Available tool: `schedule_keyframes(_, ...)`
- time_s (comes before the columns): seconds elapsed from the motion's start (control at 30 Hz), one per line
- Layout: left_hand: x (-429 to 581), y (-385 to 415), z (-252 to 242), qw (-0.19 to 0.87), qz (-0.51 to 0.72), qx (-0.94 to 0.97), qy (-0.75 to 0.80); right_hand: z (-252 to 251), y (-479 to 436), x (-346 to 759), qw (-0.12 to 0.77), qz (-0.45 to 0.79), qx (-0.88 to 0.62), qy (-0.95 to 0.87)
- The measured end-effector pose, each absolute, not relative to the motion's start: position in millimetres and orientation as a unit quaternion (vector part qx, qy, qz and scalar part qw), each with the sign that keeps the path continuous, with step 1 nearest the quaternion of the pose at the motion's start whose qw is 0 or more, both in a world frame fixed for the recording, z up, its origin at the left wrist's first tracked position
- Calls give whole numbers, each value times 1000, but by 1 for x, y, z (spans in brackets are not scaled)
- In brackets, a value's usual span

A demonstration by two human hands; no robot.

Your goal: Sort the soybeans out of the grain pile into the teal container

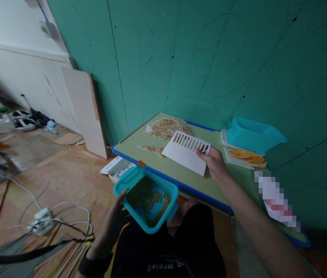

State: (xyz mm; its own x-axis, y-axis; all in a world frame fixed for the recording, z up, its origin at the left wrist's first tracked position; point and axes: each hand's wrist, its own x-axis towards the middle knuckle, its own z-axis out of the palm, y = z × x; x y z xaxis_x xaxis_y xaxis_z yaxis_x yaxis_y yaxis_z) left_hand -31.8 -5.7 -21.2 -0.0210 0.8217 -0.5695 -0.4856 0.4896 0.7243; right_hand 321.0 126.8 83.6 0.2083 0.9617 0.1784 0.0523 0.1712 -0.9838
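My left hand (120,204) grips the near-left rim of a turquoise plastic tub (167,185), held tilted below the table's front edge. Inside the tub lie small dark green grains (140,192) and round tan beans (163,204). In my right hand (214,162) is a white slotted scraper (185,156), its thumb on top near the slots. The scraper is over the board, close to a small streak of mixed beans and pale grains (152,150). A larger pile of the same mix (167,128) spreads behind it.
The blue-edged green tabletop (206,189) stands against a green wall (157,58). At its right are another turquoise tub (253,135), yellow gloves (246,156) and a blurred-out packet (276,200). A power strip (42,222) with cables lies on the floor at left. A board (85,112) leans on the wall.
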Motion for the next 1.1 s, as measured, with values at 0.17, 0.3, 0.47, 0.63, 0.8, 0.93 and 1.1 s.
schedule_keyframes(0.17,-31,-4,-19,684,483,140,528,87,123,318,574,402,-503,-506)
schedule_keyframes(0.3,-29,-6,-14,683,472,146,538,89,122,316,570,411,-501,-506)
schedule_keyframes(0.47,-31,-12,-23,674,503,184,508,88,123,317,579,401,-505,-499)
schedule_keyframes(0.63,-32,-13,-29,671,504,186,511,89,123,316,593,392,-511,-483)
schedule_keyframes(0.8,-28,-9,-18,674,494,165,524,91,121,315,593,389,-518,-479)
schedule_keyframes(0.93,-27,-8,-12,678,482,153,534,92,121,315,598,389,-517,-473)
schedule_keyframes(1.1,-27,-8,-14,680,487,154,526,93,121,314,596,384,-517,-480)
